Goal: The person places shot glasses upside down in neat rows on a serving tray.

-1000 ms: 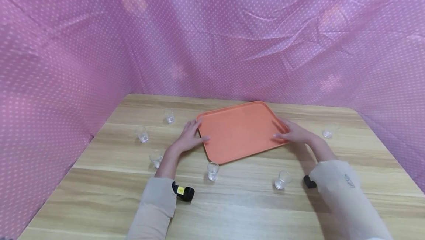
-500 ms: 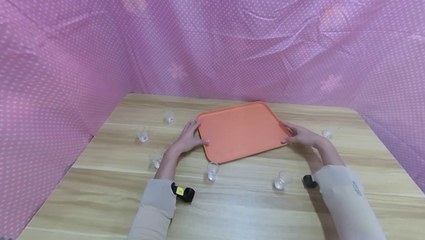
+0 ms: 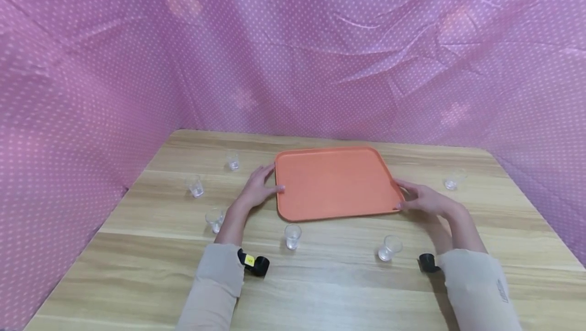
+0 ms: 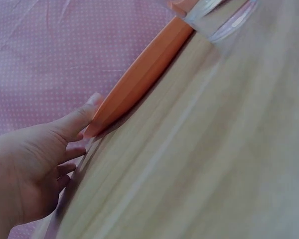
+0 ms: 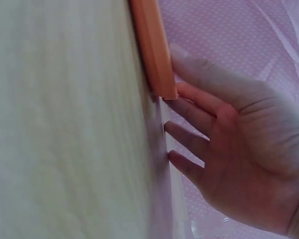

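Note:
An orange rectangular serving tray [image 3: 336, 183] lies on the wooden table between both hands. My left hand [image 3: 256, 188] holds its left end, thumb over the rim and fingers along the outer side. At the right end, my right hand [image 3: 423, 200] holds the rim near the front corner. The right wrist view shows that thumb [image 5: 204, 69] on the tray's edge [image 5: 154, 50], with the fingers spread below it. In the left wrist view the thumb [image 4: 82, 117] presses at the tray's corner. A small clear glass [image 3: 293, 239] stands just in front of the tray.
More small clear glasses stand around: one at the front right [image 3: 388, 249], one at the far right [image 3: 452, 182], and several on the left, including a glass [image 3: 215, 221] close beside my left forearm. Pink dotted cloth [image 3: 293, 66] hangs behind the wooden table [image 3: 320, 290].
The tray has turned so its long sides run nearly level across the table; its right end has come nearer. My right hand has shifted right and toward me; the left has barely moved.

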The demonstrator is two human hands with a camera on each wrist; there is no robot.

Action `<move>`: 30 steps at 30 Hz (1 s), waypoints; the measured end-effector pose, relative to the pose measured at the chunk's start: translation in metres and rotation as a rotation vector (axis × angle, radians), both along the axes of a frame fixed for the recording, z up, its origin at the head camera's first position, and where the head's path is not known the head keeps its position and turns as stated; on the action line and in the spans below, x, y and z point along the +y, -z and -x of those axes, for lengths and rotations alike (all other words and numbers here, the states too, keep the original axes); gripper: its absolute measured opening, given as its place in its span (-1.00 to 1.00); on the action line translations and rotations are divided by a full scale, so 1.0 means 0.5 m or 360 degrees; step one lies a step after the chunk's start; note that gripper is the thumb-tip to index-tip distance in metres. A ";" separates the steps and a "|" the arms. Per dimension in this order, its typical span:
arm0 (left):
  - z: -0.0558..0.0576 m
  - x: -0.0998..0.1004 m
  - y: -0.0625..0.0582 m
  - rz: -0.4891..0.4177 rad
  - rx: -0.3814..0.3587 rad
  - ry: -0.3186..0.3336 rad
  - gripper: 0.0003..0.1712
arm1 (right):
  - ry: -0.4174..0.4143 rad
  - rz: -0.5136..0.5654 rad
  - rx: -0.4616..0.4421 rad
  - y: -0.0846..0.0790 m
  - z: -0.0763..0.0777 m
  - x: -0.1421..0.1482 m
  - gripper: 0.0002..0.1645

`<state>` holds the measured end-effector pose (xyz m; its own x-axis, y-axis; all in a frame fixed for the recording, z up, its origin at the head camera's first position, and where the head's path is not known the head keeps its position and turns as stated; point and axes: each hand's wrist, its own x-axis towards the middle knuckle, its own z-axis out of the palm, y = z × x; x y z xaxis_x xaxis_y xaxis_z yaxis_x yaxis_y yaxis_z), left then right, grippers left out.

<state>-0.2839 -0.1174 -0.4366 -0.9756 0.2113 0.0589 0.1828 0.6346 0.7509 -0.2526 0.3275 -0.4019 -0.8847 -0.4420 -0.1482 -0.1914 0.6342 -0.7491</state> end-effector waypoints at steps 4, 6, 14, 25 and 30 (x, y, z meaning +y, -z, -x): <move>-0.002 0.000 -0.003 0.0032 0.0020 -0.0030 -0.07 | 0.0152 0.0117 0.0042 0.009 0.001 0.003 -0.17; -0.005 0.000 -0.006 0.0052 0.0005 -0.0033 -0.05 | 0.0224 0.0253 0.0022 0.018 0.007 0.004 -0.21; -0.023 0.005 -0.029 -0.0357 -0.0246 0.0249 -0.08 | 0.0280 0.0514 -0.0077 0.043 0.022 0.010 -0.19; -0.029 -0.001 -0.045 -0.0626 -0.0470 0.0323 -0.11 | 0.0252 0.0476 -0.0092 0.033 0.025 0.014 -0.23; -0.026 0.001 -0.048 -0.0619 -0.0491 0.0272 -0.13 | 0.0219 0.0450 -0.0078 0.030 0.021 0.012 -0.23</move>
<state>-0.2708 -0.1170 -0.4125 -0.9134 0.3889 -0.1198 -0.0073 0.2787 0.9603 -0.2632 0.3335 -0.4171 -0.9339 -0.3484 -0.0806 -0.0775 0.4172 -0.9055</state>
